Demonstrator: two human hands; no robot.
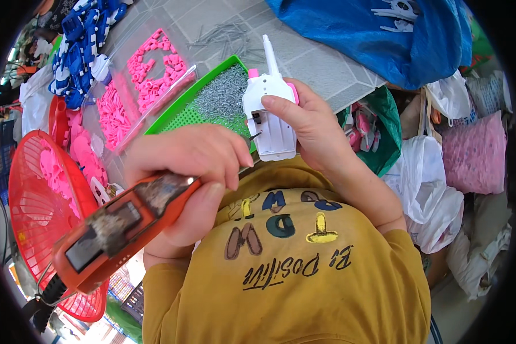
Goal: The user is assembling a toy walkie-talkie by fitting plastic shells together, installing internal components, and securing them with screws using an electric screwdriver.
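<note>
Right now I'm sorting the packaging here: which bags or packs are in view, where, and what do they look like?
Blue plastic bag: top right, large, crumpled.
Clear bags of pink parts: upper left, flat.
Green bag: beside the right hand, open.
White bags: right, bunched.
Pink mesh bag: far right, bulging.

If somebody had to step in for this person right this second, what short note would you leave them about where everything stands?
Left hand: gripping the worn orange electric screwdriver, its thin bit tip meeting the back of the toy.
Right hand: holding the white plastic toy with pink buttons and a long nozzle upright, back panel facing the tool.
Nearby: green plastic tray of small grey screws just behind the toy; clear bags of pink plastic parts to its left; red mesh basket at far left.
Done: tool and toy are brought together.
Left: I cannot tell how many screws are already in, so check the back panel.
</note>
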